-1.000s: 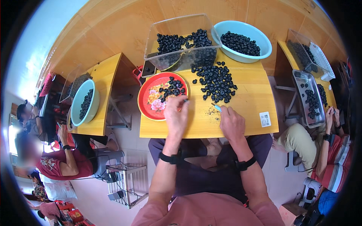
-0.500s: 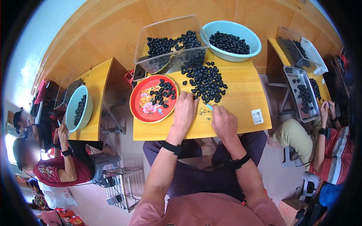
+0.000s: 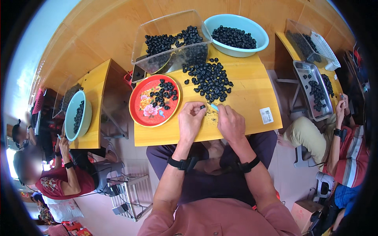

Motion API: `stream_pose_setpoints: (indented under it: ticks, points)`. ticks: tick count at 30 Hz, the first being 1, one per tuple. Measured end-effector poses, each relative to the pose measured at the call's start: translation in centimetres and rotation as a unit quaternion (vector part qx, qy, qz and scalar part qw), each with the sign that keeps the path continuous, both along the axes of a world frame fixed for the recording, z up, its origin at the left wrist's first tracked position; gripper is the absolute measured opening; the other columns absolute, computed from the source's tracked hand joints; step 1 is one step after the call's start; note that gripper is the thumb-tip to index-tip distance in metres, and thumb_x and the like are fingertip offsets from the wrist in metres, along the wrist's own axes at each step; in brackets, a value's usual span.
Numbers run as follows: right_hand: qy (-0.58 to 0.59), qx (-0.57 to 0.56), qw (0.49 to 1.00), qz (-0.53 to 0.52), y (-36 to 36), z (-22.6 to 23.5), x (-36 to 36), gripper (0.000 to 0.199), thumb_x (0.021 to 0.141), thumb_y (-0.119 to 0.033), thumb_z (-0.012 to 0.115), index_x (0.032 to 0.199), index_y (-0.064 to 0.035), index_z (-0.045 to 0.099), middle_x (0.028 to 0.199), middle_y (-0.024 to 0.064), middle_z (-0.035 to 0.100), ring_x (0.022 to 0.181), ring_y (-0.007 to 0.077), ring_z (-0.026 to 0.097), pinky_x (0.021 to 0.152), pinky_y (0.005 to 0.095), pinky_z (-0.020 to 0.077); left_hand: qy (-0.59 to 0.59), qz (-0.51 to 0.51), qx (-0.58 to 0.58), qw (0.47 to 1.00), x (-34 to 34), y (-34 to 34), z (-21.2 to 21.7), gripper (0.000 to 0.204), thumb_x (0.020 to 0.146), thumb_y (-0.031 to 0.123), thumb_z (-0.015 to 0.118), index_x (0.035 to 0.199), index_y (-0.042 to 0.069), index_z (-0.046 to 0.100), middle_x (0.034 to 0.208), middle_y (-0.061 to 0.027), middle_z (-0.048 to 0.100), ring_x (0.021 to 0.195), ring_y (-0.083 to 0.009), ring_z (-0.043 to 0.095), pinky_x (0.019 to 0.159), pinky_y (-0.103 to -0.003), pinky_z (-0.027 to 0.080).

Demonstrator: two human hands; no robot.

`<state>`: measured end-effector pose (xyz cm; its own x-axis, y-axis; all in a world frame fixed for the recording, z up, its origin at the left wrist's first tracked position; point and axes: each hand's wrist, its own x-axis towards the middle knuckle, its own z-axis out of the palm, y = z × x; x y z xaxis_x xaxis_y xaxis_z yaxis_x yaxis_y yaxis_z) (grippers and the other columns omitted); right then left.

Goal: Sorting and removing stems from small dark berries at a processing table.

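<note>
Between the thumb and fingertips of my left hand a small black ring-shaped rubber part is pinched over the table. My right hand is closed round a slim tool with a light blue handle; its tip points at the part, though I cannot make out its exact shape. Dark crumbs lie on the wood between the hands. Just beyond them spreads a loose pile of similar black parts. To the left, a red flowered tray holds several more.
A clear plastic box and a pale blue basin, both with black parts, stand along the table's far side. A white label is on the table at right. People work at neighbouring tables on both sides, with a basin and metal tray.
My left hand has drawn back from the pile's near edge and turned, now showing a black part at its fingertips. My right hand has shifted slightly left with the blue-handled tool. The view has tilted a little.
</note>
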<state>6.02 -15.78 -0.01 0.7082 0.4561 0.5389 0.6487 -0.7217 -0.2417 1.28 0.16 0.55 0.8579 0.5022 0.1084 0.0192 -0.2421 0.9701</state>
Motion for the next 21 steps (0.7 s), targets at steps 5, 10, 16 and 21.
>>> stream_pose_setpoints:
  ticks: [5, 10, 16, 21]
  points:
    - [-0.005, 0.003, 1.000, 0.019, 0.0, 0.1, -0.1, 0.015, 0.088, -0.008, 0.064, 0.103, -0.0066, 0.067, 0.078, 0.0078, 0.060, 0.069, 0.0250, 0.068, 0.058, 0.0394, 0.0551, 0.004, 0.000, 0.001, 1.000, -0.3, -0.1, -0.9, 0.026, 0.088, 0.000, 0.080, 0.113, -0.002, 0.072, 0.102, -0.0096, 0.072, 0.085, -0.0138, 0.071, 0.078, -0.028, 0.058]
    - [-0.005, 0.000, 0.998, 0.059, -0.1, 0.1, -0.1, 0.016, 0.086, -0.007, 0.065, 0.102, -0.0062, 0.067, 0.077, 0.0075, 0.059, 0.068, 0.0245, 0.067, 0.057, 0.0394, 0.0545, -0.014, -0.009, -0.004, 1.000, -0.1, 0.0, -1.2, 0.030, 0.088, -0.002, 0.079, 0.116, -0.002, 0.070, 0.101, -0.0095, 0.072, 0.086, -0.0141, 0.071, 0.079, -0.028, 0.058]
    - [0.007, -0.006, 0.997, 0.074, -0.1, 0.0, -0.1, 0.017, 0.086, -0.006, 0.065, 0.103, -0.0058, 0.067, 0.076, 0.0078, 0.059, 0.068, 0.0253, 0.067, 0.057, 0.0396, 0.0542, -0.019, -0.011, -0.003, 1.000, -0.1, -0.1, -1.3, 0.030, 0.087, -0.005, 0.078, 0.116, -0.001, 0.070, 0.101, -0.0094, 0.072, 0.088, -0.0144, 0.071, 0.080, -0.028, 0.058]
    - [0.004, 0.003, 0.997, 0.074, 0.0, 0.1, -0.1, 0.017, 0.085, -0.006, 0.065, 0.102, -0.0055, 0.067, 0.076, 0.0084, 0.059, 0.068, 0.0261, 0.067, 0.057, 0.0404, 0.0540, -0.018, -0.016, -0.013, 1.000, -0.2, -0.1, -1.5, 0.029, 0.088, -0.006, 0.078, 0.115, -0.001, 0.069, 0.100, -0.0087, 0.072, 0.088, -0.0134, 0.070, 0.080, -0.028, 0.058]
